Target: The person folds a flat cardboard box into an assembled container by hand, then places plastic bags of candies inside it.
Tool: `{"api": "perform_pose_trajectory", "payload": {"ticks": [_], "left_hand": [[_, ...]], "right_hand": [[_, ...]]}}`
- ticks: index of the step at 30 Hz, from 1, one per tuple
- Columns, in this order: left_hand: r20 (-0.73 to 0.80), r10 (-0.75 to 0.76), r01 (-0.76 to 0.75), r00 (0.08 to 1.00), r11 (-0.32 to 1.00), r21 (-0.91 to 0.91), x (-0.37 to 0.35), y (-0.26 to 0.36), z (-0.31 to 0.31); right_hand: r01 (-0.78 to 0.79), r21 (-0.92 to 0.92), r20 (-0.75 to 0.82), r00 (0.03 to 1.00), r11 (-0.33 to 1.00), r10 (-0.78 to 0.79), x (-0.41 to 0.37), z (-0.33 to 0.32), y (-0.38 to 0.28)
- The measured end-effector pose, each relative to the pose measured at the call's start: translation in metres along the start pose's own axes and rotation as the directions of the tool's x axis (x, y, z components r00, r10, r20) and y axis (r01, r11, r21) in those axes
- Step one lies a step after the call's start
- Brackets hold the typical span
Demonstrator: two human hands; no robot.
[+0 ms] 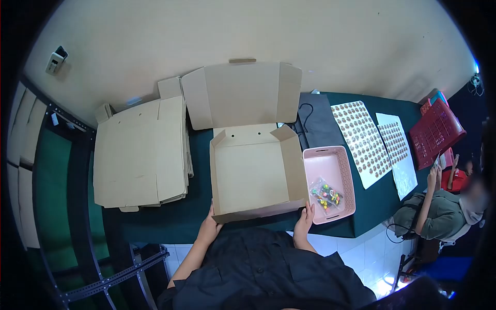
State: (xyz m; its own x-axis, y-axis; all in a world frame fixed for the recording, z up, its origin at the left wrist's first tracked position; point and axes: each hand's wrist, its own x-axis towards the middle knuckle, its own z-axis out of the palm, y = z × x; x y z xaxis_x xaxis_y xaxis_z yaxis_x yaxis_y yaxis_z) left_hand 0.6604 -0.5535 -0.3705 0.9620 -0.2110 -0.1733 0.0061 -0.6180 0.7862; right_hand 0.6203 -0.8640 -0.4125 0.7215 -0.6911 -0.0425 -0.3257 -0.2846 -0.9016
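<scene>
An open cardboard box (250, 170) stands in front of me on the table, its lid raised at the back and its inside bare. My left hand (209, 226) grips the box's near left corner, and my right hand (304, 222) holds the near right corner. Some of the fingers are hidden behind the cardboard. Just right of the box is a pink plastic basket (350, 178). Inside it lie clear bags of small colourful pieces (326, 196).
Stacked flat cardboard boxes (139, 155) lie at left on the green-covered table (369, 209). Sticker sheets (361, 142) and a black folder-like item (321, 124) lie to the right. A dark red basket (438, 134) leans near a seated person (444, 214). Metal shelving (111, 279) stands left.
</scene>
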Motion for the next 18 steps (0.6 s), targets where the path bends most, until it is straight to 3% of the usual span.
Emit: {"api": "perform_pose_trajectory", "payload": {"ticks": [5,7,9,11,12,14,15,16,17,18], "left_hand": [[-0.022,0.123,-0.120,0.992,0.985,0.124,-0.002,-0.021,0.007],[-0.001,0.099,-0.099,0.995,0.994,0.048,-0.002,-0.019,0.006],[0.015,0.088,-0.089,0.996,0.994,0.059,-0.001,-0.012,0.002],[0.039,0.071,-0.074,0.997,0.995,0.070,-0.001,-0.013,0.001],[0.069,0.112,-0.122,0.991,0.980,0.159,-0.001,-0.014,0.000],[0.100,0.145,-0.166,0.984,0.956,0.243,-0.004,-0.013,0.003],[0.000,0.071,-0.070,0.997,0.992,0.104,-0.006,-0.007,0.004],[-0.087,-0.016,0.012,0.996,0.999,-0.046,-0.006,-0.004,0.005],[-0.092,-0.011,0.007,0.996,0.999,-0.046,-0.003,-0.006,0.005],[-0.104,0.020,-0.021,0.994,1.000,-0.010,-0.001,-0.009,0.007]], "right_hand": [[0.105,0.088,-0.006,0.994,0.991,-0.105,-0.002,0.006,-0.001],[-0.147,0.341,0.103,0.988,0.929,0.119,-0.004,0.001,-0.019],[-0.130,0.269,0.156,0.984,0.954,0.090,-0.003,0.001,-0.017],[-0.032,0.352,0.168,0.985,0.936,-0.030,0.001,0.003,-0.012],[-0.019,0.357,0.172,0.984,0.934,-0.045,0.004,0.004,-0.014],[-0.016,0.253,0.249,0.967,0.967,-0.049,0.005,0.002,-0.015],[-0.011,0.253,0.250,0.967,0.967,-0.054,0.008,0.001,-0.018],[0.100,0.150,0.283,0.949,0.984,-0.140,0.012,0.001,-0.022],[0.216,0.049,0.322,0.921,0.975,-0.220,0.017,0.002,-0.026],[0.240,-0.139,0.337,0.924,0.961,-0.182,0.019,-0.001,-0.032]]}}
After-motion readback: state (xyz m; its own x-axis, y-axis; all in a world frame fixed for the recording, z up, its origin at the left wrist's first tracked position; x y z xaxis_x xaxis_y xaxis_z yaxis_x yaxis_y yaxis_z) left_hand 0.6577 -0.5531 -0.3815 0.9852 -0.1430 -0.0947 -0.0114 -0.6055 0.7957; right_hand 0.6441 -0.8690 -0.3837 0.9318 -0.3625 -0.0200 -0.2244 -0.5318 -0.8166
